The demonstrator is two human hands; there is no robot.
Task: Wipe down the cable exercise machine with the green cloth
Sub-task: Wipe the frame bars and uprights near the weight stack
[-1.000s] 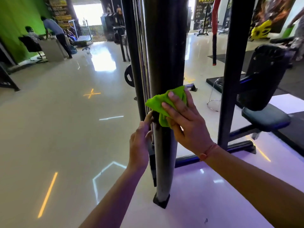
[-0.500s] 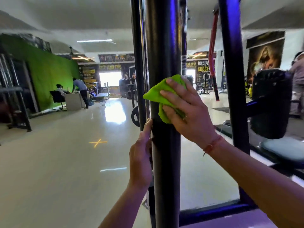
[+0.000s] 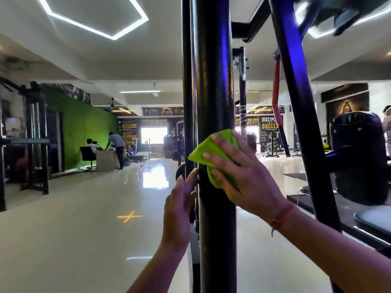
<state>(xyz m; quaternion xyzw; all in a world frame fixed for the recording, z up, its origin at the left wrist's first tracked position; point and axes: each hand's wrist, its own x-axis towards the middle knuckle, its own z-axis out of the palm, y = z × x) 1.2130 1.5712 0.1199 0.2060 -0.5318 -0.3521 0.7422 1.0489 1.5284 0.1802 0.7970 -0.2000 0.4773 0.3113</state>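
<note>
With our right hand point(image 3: 243, 178) pressing the green cloth point(image 3: 213, 157) flat-fingered on the black upright post point(image 3: 215, 92), left hand point(image 3: 179, 208) open, steadying alongside, we should wrap and stroke lengthwise.

"CITY CLUB" on a far banner point(image 3: 163, 111), "DISCIPL…" and "SUCCES…" on a black poster point(image 3: 269, 132)

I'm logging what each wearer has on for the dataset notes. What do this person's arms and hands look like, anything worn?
Both forearms are bare, with no sleeves in view and no gloves. The right hand has a red thread band tied around its wrist, a loose end hanging from it. The left hand and its wrist show nothing worn: no watch, ring or band visible.
</note>
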